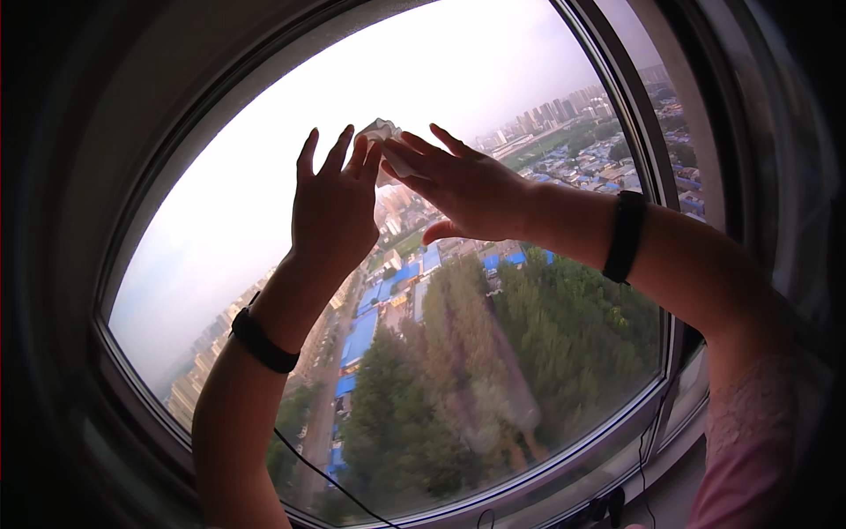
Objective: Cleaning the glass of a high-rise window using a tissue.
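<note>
Both of my hands are raised in front of a large window pane (218, 218), seen from the back. A crumpled white cloth or tissue (382, 130) shows between their fingertips. My right hand (472, 192) lies flat over it, with a fold of the cloth showing beside its index finger and its thumb held apart. My left hand (336, 215) has its fingers spread upward; its two inner fingertips meet the cloth's edge. Whether they grip it is hidden. Each wrist or forearm wears a dark band, the left one (261, 340) and the right one (624, 237).
An upright window frame bar (651, 139) runs down the right side, and the lower frame rail (562, 466) curves below. A thin black cord (330, 479) crosses at the bottom. Another cord (641, 456) hangs at right, near small dark objects (608, 506). Trees and buildings show outside.
</note>
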`<control>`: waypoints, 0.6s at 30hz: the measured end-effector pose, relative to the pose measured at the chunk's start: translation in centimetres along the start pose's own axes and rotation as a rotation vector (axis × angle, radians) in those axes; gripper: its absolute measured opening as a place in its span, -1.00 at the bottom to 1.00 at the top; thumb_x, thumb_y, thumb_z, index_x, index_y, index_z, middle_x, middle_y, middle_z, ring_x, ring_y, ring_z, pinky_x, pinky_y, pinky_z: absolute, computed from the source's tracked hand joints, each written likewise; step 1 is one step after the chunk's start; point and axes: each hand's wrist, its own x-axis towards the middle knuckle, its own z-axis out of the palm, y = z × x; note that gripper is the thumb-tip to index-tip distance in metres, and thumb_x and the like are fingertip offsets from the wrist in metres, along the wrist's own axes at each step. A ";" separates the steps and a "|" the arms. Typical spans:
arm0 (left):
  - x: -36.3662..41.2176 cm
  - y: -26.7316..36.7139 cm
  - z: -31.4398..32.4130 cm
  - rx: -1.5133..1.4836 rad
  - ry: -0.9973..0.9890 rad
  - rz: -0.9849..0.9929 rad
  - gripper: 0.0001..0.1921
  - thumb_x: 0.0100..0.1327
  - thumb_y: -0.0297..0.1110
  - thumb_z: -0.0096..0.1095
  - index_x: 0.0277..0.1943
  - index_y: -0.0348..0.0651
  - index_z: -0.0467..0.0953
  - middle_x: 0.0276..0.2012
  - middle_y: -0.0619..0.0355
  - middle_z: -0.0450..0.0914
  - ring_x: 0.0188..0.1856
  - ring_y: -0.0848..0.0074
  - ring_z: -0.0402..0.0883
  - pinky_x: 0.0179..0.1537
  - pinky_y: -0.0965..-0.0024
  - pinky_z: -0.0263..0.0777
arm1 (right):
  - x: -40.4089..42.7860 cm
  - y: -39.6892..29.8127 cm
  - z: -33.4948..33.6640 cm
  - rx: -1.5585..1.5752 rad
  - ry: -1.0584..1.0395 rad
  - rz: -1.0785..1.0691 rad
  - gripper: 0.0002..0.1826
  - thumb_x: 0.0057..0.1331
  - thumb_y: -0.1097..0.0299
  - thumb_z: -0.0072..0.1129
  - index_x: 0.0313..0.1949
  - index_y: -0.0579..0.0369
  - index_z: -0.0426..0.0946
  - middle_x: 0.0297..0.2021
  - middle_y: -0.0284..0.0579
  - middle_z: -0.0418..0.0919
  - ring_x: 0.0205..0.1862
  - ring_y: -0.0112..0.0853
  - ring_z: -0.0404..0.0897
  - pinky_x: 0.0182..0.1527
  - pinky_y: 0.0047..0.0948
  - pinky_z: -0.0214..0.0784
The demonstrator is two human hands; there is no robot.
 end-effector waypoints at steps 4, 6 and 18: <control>-3.4 1.6 0.1 0.030 -0.068 0.076 -0.35 0.12 -0.52 0.11 0.34 -0.40 0.30 0.29 -0.10 0.45 0.44 0.30 0.26 0.53 -0.03 -0.29 | -2.5 -2.8 0.1 -0.004 -0.158 0.015 0.06 0.30 -0.33 0.04 0.53 0.04 -0.18 0.55 -0.08 -0.18 0.58 -0.18 -0.19 0.55 0.02 -0.49; -4.4 1.2 1.1 0.031 -0.030 0.105 -0.37 0.14 -0.50 0.13 0.31 -0.49 0.31 0.23 -0.22 0.46 0.40 0.27 0.30 0.52 -0.01 -0.24 | -3.3 -4.3 0.6 0.070 -0.114 0.077 0.05 0.29 -0.31 0.08 0.53 0.05 -0.13 0.55 -0.03 -0.18 0.57 -0.13 -0.18 0.55 0.04 -0.42; -5.7 1.4 1.6 -0.057 -0.021 0.136 -0.45 0.23 -0.39 0.08 0.28 -0.45 0.39 0.22 -0.04 0.52 0.36 0.27 0.36 0.52 -0.02 -0.24 | 0.8 -9.6 1.8 0.502 0.150 0.309 -0.01 0.20 0.24 0.35 0.44 0.36 -0.09 0.44 0.35 -0.03 0.53 0.11 -0.08 0.54 -0.04 -0.22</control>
